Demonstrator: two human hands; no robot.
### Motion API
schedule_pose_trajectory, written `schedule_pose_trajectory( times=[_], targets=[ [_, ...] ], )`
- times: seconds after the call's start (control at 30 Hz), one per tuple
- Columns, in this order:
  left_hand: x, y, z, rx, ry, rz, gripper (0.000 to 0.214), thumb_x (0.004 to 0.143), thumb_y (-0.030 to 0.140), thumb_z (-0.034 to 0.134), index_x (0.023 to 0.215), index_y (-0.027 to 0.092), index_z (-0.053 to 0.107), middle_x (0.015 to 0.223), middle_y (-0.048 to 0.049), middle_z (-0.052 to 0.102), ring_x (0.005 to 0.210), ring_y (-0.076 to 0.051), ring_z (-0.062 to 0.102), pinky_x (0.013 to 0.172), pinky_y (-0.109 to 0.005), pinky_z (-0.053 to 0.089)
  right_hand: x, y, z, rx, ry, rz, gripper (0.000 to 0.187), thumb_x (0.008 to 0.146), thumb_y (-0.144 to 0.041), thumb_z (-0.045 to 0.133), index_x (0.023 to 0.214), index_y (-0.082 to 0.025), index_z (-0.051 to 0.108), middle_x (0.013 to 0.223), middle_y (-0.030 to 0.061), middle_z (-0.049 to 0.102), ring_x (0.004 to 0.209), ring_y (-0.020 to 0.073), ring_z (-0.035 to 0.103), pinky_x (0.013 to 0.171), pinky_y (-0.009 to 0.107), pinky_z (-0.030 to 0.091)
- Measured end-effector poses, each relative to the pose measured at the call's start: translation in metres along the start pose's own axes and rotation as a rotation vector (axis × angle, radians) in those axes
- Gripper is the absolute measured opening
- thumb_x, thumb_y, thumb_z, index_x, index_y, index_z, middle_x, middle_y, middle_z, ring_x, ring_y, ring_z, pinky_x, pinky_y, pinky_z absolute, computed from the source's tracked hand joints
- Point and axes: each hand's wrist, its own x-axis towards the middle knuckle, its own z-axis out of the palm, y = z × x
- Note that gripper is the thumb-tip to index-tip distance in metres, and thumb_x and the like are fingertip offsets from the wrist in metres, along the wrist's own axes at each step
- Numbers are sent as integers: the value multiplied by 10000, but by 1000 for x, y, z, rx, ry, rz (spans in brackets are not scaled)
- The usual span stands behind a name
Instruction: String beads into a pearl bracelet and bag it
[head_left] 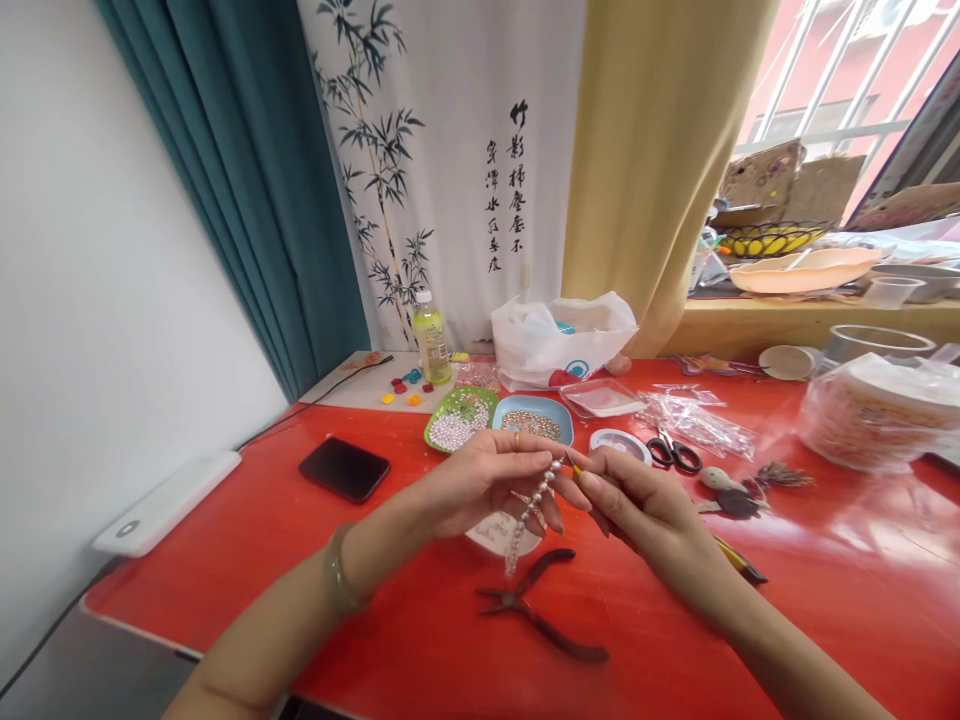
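My left hand [491,478] is closed around one end of a string of pearly beads [534,503], pinched between thumb and fingers. The strand hangs down from it over the table. Close by, my right hand [637,495] grips a slim pointed tool [574,466] with some yellow on it; most of it is hidden in the fingers, so its kind is unclear. The tip meets the upper end of the strand. Beneath the hands lies a white dish [499,535] holding small pieces. Dark-handled pliers [517,600] rest with jaws apart nearer to me.
Behind the hands are a green dish [430,437] of white beads and a blue dish [568,432] of golden beads. Scissors [673,452], a white spool [621,442] and plastic packets [697,420] lie right. A phone [345,468] lies left; a bottle [431,340] stands behind.
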Motion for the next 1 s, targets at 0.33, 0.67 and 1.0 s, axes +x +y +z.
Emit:
schedule_pose_trajectory(
  times=[0.33, 0.67, 1.0],
  targets=[
    [-3, 0, 15, 329, 357, 252, 163, 687, 187, 625, 828, 121, 676, 750, -62, 687, 716, -141, 624, 718, -274, 481, -1, 4, 1, 23, 50, -7, 264, 846, -372, 421, 661, -191, 473, 522, -35, 398, 475, 89, 353, 421, 215, 299],
    [-4, -8, 13, 329, 322, 248, 283, 665, 161, 640, 948, 139, 644, 837, -70, 675, 785, -164, 620, 712, -287, 494, -3, 10, 4, -52, 131, -54, 251, 869, -334, 397, 660, -201, 437, 531, -38, 389, 477, 90, 348, 428, 220, 298],
    [2, -11, 18, 97, 350, 241, 234, 581, 160, 724, 802, 123, 657, 710, -31, 674, 688, -131, 628, 733, -289, 484, -3, 12, 8, -85, 188, -40, 254, 853, -357, 406, 654, -204, 444, 539, -36, 400, 480, 101, 372, 443, 224, 312]
  ],
)
